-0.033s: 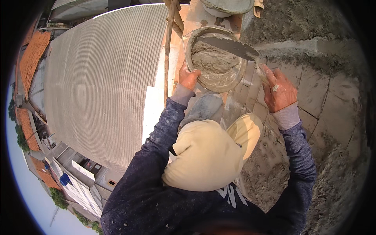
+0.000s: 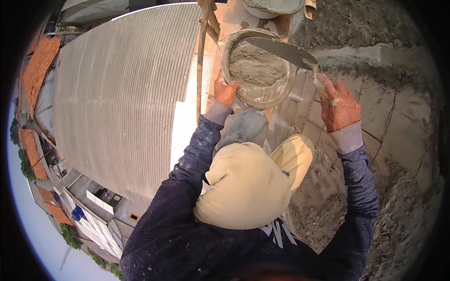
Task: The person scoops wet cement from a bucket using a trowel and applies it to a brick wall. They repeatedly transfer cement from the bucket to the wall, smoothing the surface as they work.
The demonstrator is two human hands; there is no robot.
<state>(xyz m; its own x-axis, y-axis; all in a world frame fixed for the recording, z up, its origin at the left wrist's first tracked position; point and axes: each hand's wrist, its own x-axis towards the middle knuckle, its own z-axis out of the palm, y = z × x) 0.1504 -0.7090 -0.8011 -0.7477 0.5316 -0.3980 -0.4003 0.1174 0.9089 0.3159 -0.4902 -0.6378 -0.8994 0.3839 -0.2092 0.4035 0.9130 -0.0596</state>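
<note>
A bucket (image 2: 284, 92) of wet grey mortar (image 2: 253, 65) sits in front of me, its mouth facing up. My left hand (image 2: 227, 92) is closed on its near-left rim, thumb over the edge. In my right hand (image 2: 341, 104), right of the bucket, is the handle of a trowel (image 2: 283, 50). The long blade reaches left across the far side of the bucket's mouth, smeared with mortar toward the handle. Whether its tip touches the mortar is hard to make out. Dried mortar spots my right hand.
Beyond the bucket stands a second mortar-filled container (image 2: 274, 5). Wooden poles (image 2: 202, 61) rise at the left, past which a corrugated roof (image 2: 126, 98) lies lower down. To the right is a block wall (image 2: 375, 107) with rough mortar patches. My bent knee (image 2: 248, 182) is below the bucket.
My right hand and the trowel have shifted a little to the right, drawing the blade slightly across the bucket. My left hand stays on the rim.
</note>
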